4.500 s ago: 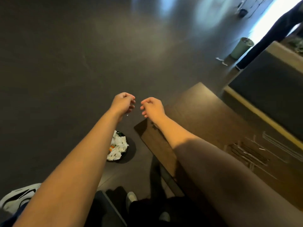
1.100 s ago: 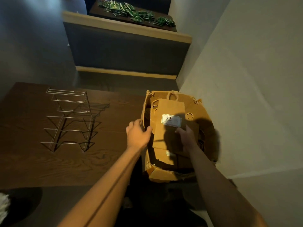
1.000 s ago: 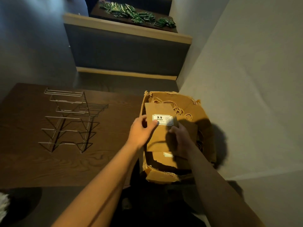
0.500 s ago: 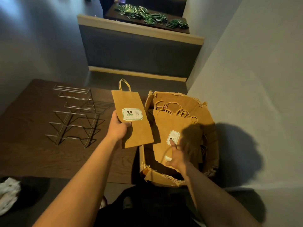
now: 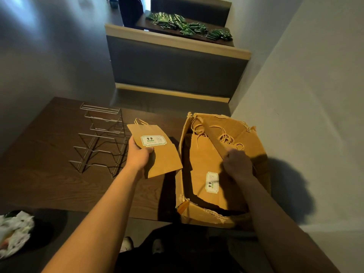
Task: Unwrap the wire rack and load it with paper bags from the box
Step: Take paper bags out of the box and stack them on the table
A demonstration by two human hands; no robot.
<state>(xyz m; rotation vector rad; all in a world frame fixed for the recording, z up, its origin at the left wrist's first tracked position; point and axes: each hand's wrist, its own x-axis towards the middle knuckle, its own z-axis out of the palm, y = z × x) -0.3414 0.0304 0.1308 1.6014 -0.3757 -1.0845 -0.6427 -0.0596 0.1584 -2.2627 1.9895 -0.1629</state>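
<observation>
A bare stepped wire rack [image 5: 99, 138] stands on the dark wooden table [image 5: 39, 180], left of centre. My left hand [image 5: 138, 154] grips a flat brown paper bag [image 5: 157, 152] with a white-and-green label, held over the table between the rack and the box. The torn cardboard box [image 5: 199, 215] sits at the table's right end, with several flat brown paper bags [image 5: 204, 160] inside. My right hand [image 5: 237, 164] is inside the box, its fingers curled round the edge of a tilted bag.
A black bin [image 5: 21, 231] with crumpled white wrapping stands on the floor at lower left. Beyond the table is a bench back [image 5: 175, 67], and behind it another table with several green packets [image 5: 189, 26]. A pale wall [image 5: 315, 95] runs along the right.
My left hand carried the labelled bag a little left and lower, tilting it flatter over the table. My right hand reached deeper into the box and took hold of another bag's edge.
</observation>
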